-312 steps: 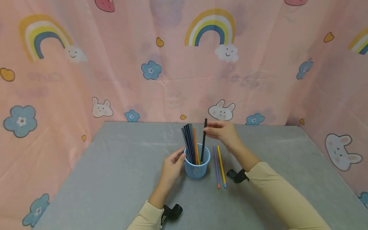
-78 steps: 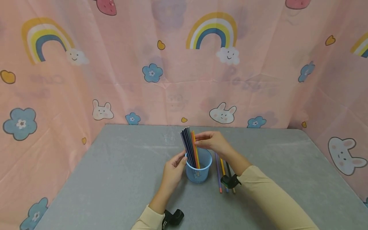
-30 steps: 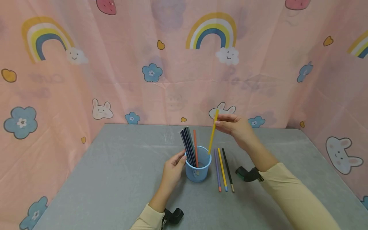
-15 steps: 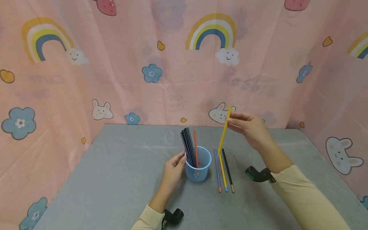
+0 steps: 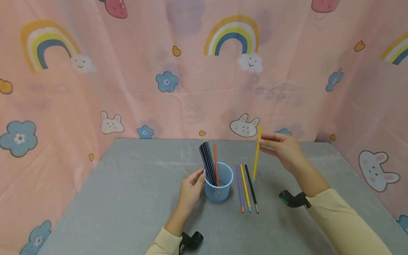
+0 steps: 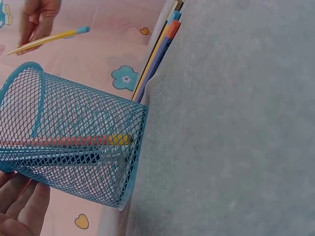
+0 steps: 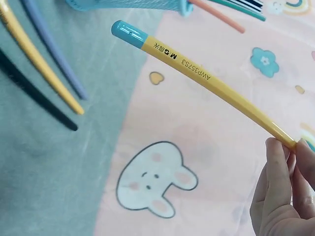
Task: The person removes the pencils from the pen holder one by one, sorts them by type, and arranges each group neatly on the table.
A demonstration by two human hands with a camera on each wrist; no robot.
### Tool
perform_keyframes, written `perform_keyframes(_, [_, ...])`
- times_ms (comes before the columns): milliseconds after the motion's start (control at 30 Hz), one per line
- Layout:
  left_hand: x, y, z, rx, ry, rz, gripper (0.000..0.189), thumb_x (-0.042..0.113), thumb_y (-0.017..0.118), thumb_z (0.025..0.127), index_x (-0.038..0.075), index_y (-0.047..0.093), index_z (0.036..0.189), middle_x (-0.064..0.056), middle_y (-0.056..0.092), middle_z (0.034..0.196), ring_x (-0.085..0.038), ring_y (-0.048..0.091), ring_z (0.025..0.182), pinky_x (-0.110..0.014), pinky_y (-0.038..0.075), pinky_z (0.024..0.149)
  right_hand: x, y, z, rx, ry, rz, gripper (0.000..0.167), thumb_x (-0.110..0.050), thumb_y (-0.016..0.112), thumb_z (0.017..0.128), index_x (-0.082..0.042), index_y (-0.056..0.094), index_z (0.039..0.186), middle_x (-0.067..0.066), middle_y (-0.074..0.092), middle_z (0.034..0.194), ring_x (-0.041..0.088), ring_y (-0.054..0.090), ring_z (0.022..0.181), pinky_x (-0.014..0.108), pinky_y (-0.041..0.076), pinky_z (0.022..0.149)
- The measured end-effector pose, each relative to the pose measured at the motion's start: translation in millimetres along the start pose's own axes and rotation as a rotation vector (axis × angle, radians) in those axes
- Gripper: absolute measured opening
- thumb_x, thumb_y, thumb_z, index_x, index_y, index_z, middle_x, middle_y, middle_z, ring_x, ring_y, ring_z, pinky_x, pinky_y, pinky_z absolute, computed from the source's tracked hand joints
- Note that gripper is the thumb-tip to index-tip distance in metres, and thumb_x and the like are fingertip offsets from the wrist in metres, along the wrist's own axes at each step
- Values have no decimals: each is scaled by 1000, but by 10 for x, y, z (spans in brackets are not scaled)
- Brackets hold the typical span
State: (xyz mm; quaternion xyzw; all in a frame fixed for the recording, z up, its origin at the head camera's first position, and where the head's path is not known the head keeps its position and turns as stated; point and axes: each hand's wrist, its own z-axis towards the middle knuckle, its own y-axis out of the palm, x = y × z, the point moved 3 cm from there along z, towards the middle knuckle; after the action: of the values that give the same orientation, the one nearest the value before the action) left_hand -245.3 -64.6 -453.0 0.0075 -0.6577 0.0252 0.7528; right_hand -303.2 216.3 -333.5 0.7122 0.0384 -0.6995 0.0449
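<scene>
My left hand grips the light blue mesh pencil cup at its left rim, thumb in front. Inside lean several dark pencils and one orange pencil. To the right, my right hand pinches a yellow pencil near its upper end; its blue-capped end points down toward the table. The left wrist view shows the cup's mesh wall with the fingers against its side. Between cup and right hand lie a purple pencil, another yellow pencil and a black pencil, side by side.
The grey table reaches back to a pink patterned curtain, which also runs along both sides. A black wrist camera sits on the right wrist, another wrist camera on the left.
The yellow pencil has come out of the cup and moved right past the row of lying pencils, then slightly lower. The black pencil was laid down earlier. The left hand stays at the cup.
</scene>
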Motion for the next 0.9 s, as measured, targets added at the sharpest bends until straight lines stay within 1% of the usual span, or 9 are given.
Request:
perform_keyframes(100, [-16,3,-12,-6,3,3,38,11,54,102,-6,56,135,-23,61,135,-34,61,124,-28,53,102,98,-57,-1,8,25,-32,18,-10,69,93,-27,74,91,-14,71,93,2,70,89,20,61,80])
perform_keyframes(167, [-22,7,-22,-12,4,-3,38,11,54,102,-7,55,135,-23,60,136,-34,61,125,-28,53,103,164,-94,3,12,36,-60,16,-10,67,94,-25,74,95,-15,71,92,1,70,89,19,60,80])
perform_keyframes(233, [-25,10,-33,-16,1,-5,38,11,54,102,-7,55,136,-23,60,136,-34,60,125,-28,53,102,228,-125,11,17,51,-94,14,-11,67,95,-18,74,105,-17,71,92,-1,70,89,18,60,79])
perform_keyframes(267, [-22,10,-38,-16,-1,-9,38,11,54,102,-7,55,135,-24,60,135,-34,60,125,-28,53,102,258,-139,15,19,58,-109,17,-11,66,95,-13,72,111,-17,71,92,-1,70,89,18,60,80])
perform_keyframes(333, [-18,9,-44,-15,-5,-7,38,11,54,102,-6,55,136,-23,61,135,-34,60,125,-28,53,102,311,-162,27,22,69,-141,30,-12,66,95,-2,66,123,-17,71,93,-2,69,88,19,60,80])
perform_keyframes(400, [-12,5,-46,-11,-4,6,38,13,54,102,-6,56,136,-23,61,135,-33,60,125,-30,53,103,356,-178,40,21,79,-170,40,-13,66,96,5,59,131,-16,70,95,-3,68,88,20,60,81])
perform_keyframes(633, [4,-7,-17,4,5,17,38,13,55,102,-6,57,134,-23,62,134,-33,61,124,-31,53,103,500,-206,90,10,148,-234,49,-16,65,97,10,52,136,-17,70,89,-2,68,85,27,59,88])
perform_keyframes(767, [1,-10,-13,3,5,3,37,11,54,102,-7,57,134,-24,62,133,-34,61,124,-29,54,102,576,-211,98,4,183,-250,52,-17,65,97,12,49,137,-14,71,93,-2,68,85,26,59,88])
perform_keyframes(900, [4,-10,-11,2,5,10,38,12,55,102,-6,56,135,-23,61,135,-33,60,125,-30,53,102,657,-219,126,26,214,-284,50,-18,67,96,10,53,135,-10,71,96,0,68,85,24,60,85])
